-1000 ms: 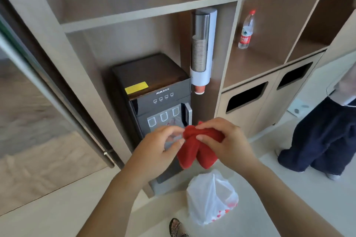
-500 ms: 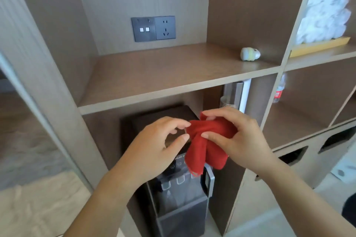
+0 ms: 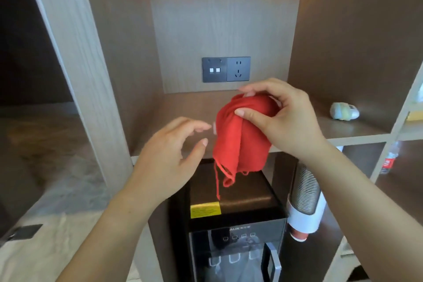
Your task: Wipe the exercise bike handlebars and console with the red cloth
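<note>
so the right hand pinched the red cloth bunched up, probably shaping a wiping pad; left hand hovered loose-fingered, empty, at its 9 o'clock.

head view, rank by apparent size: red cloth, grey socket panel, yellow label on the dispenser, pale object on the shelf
1. red cloth, though it is nearest the camera, which inflates it
2. socket panel
3. yellow label and pale object: look about alike, not ranked

Right grip tight; left grip loose.
</note>
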Available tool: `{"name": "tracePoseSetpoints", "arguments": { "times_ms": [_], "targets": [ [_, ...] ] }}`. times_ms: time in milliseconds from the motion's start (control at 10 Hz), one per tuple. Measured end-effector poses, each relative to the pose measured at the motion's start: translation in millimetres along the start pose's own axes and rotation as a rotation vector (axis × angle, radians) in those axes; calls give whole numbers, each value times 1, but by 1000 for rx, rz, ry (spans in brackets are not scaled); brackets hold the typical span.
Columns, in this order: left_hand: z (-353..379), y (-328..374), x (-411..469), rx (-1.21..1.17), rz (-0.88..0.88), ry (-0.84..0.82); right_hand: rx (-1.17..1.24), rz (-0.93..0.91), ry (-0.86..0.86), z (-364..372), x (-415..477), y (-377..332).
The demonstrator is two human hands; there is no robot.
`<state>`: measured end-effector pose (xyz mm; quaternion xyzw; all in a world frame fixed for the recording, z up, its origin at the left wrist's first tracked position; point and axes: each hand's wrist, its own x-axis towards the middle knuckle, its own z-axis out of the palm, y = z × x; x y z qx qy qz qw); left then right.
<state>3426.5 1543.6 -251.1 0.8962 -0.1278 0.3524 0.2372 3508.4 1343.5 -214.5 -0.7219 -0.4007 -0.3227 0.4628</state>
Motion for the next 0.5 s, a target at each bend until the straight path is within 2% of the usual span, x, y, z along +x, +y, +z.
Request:
{"name": "tracePoseSetpoints", "arguments": {
  "times_ms": [100,300,500],
  "targets": [
    [-6,-5,5,33,-21,28,24,9,-1,13,17,10],
    [-2,-9,19,79,-31,-26,16,131,-279,36,22,27],
    [4,8,16,48,-57,-2,62,155,-255,17,11,24]
  ]
}}
